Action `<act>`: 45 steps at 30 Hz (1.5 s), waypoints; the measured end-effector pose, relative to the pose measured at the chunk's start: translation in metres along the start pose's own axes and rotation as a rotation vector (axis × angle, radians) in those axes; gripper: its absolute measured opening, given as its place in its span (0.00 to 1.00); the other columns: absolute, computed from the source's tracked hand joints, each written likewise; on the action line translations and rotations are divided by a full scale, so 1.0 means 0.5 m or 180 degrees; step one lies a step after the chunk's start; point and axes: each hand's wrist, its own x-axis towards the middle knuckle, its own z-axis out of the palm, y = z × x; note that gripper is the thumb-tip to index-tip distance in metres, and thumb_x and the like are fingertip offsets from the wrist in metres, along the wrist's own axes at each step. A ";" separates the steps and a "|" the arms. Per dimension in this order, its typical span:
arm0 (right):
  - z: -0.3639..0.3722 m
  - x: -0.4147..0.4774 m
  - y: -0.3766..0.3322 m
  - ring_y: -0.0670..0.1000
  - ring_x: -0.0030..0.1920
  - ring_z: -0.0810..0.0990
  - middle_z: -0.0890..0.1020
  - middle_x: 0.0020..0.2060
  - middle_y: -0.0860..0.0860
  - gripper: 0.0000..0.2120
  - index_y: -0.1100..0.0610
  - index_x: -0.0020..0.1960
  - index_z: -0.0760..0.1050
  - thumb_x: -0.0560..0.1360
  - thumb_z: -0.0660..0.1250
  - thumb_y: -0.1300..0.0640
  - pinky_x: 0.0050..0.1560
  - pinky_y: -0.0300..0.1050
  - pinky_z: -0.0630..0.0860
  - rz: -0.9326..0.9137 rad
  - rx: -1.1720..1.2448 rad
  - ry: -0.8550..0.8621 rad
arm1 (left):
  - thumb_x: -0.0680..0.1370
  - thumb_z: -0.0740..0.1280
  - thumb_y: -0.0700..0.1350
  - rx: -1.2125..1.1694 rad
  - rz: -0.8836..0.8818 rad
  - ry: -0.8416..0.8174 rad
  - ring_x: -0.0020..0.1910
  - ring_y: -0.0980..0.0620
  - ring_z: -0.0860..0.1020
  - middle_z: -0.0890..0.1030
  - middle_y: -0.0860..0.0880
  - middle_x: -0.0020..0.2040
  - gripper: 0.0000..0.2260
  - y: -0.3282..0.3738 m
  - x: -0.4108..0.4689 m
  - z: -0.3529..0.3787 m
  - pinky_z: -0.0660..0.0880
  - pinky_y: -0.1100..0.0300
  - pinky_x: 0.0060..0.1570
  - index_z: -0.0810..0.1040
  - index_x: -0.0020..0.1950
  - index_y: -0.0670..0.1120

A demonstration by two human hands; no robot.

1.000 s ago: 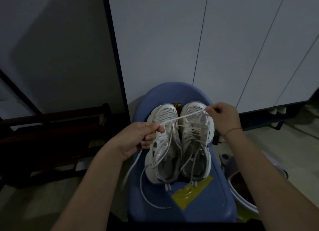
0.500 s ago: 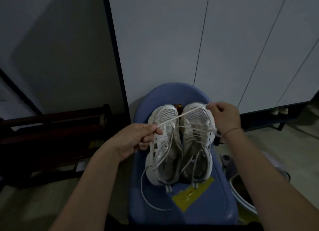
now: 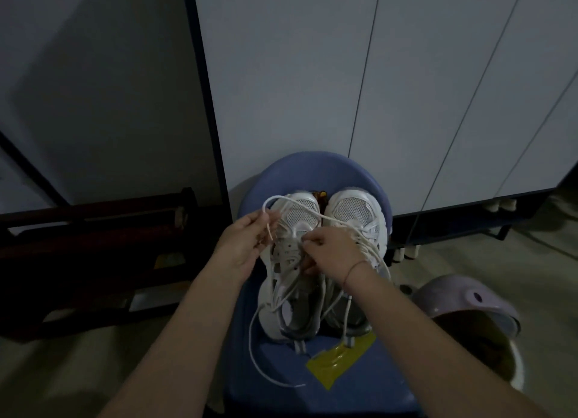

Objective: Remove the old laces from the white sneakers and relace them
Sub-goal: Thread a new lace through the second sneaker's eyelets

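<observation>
- The two white sneakers (image 3: 356, 209) stand side by side, toes away from the person, on a blue chair (image 3: 312, 170).
- The left hand (image 3: 244, 242) pinches a white lace (image 3: 281, 198) between thumb and fingers; the lace arcs over one sneaker's toe.
- The right hand (image 3: 334, 255), fingers curled, pinches the same lace at that sneaker's eyelets.
- A loose lace end trails on the seat near yellow tape (image 3: 341, 361).

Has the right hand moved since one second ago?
Yes. The right hand went left and nearer, from the right white sneaker's toe to the left white sneaker's eyelets.
</observation>
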 end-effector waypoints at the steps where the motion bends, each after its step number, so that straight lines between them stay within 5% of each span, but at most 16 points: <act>1: 0.013 0.003 0.001 0.64 0.38 0.83 0.82 0.34 0.60 0.11 0.63 0.41 0.79 0.77 0.59 0.65 0.44 0.58 0.81 0.0026 0.0044 0.0019 | 0.81 0.64 0.38 0.0108 0.0097 0.0095 0.35 0.60 0.80 0.83 0.51 0.39 0.05 -0.007 0.004 0.004 0.75 0.68 0.35 0.79 0.47 0.45; 4: 0.029 0.016 0.004 0.62 0.36 0.83 0.81 0.37 0.61 0.12 0.61 0.43 0.79 0.77 0.57 0.66 0.43 0.60 0.81 0.0285 0.0581 -0.0077 | 0.79 0.67 0.38 0.0277 0.0355 0.0317 0.31 0.60 0.77 0.80 0.51 0.36 0.04 -0.028 0.018 0.007 0.74 0.69 0.31 0.80 0.52 0.41; 7: 0.030 0.016 -0.006 0.49 0.22 0.78 0.75 0.37 0.61 0.13 0.75 0.58 0.72 0.78 0.56 0.70 0.25 0.41 0.78 0.0696 0.1503 -0.0170 | 0.77 0.69 0.36 0.0608 0.0612 0.0455 0.36 0.57 0.77 0.82 0.49 0.40 0.03 -0.035 0.023 0.002 0.76 0.68 0.36 0.80 0.49 0.42; 9: 0.029 0.018 -0.001 0.46 0.19 0.75 0.72 0.35 0.59 0.14 0.77 0.61 0.68 0.78 0.56 0.70 0.20 0.37 0.74 0.0803 0.1854 -0.0177 | 0.76 0.70 0.33 0.0701 0.0705 0.0487 0.36 0.57 0.78 0.82 0.49 0.40 0.06 -0.036 0.024 -0.001 0.77 0.69 0.36 0.80 0.45 0.44; 17: 0.027 0.017 0.000 0.45 0.20 0.76 0.75 0.34 0.57 0.09 0.63 0.56 0.72 0.78 0.58 0.68 0.21 0.36 0.73 0.0755 0.2056 -0.0275 | 0.74 0.71 0.32 0.1013 0.0712 0.0524 0.42 0.56 0.80 0.83 0.49 0.43 0.09 -0.047 0.026 0.012 0.75 0.66 0.40 0.79 0.46 0.47; 31: 0.019 0.007 -0.003 0.45 0.23 0.77 0.76 0.36 0.56 0.11 0.64 0.59 0.73 0.78 0.58 0.68 0.23 0.36 0.74 0.0806 0.2243 -0.0419 | 0.71 0.74 0.34 0.1100 0.0679 0.0650 0.35 0.53 0.80 0.83 0.48 0.37 0.07 -0.066 0.029 0.023 0.78 0.60 0.41 0.80 0.43 0.44; 37: 0.010 0.004 -0.008 0.45 0.24 0.77 0.78 0.37 0.56 0.09 0.64 0.56 0.74 0.79 0.57 0.67 0.24 0.35 0.74 0.0851 0.2335 -0.0554 | 0.74 0.74 0.39 0.1054 0.0607 0.0695 0.40 0.49 0.81 0.84 0.46 0.40 0.03 -0.072 0.037 0.019 0.79 0.55 0.46 0.82 0.41 0.45; 42: 0.003 0.004 -0.012 0.45 0.24 0.78 0.80 0.37 0.56 0.08 0.63 0.46 0.74 0.80 0.57 0.64 0.25 0.34 0.75 0.1046 0.2410 -0.0592 | 0.75 0.72 0.40 0.1113 0.0818 0.0721 0.28 0.64 0.77 0.83 0.49 0.37 0.01 -0.068 0.043 0.013 0.74 0.67 0.35 0.82 0.45 0.43; 45: 0.001 0.002 -0.014 0.45 0.24 0.78 0.79 0.36 0.56 0.08 0.64 0.47 0.73 0.80 0.56 0.65 0.25 0.35 0.76 0.1106 0.2459 -0.0607 | 0.74 0.74 0.40 0.1286 0.0869 0.0774 0.31 0.60 0.79 0.83 0.48 0.38 0.03 -0.068 0.042 0.015 0.75 0.66 0.36 0.82 0.42 0.43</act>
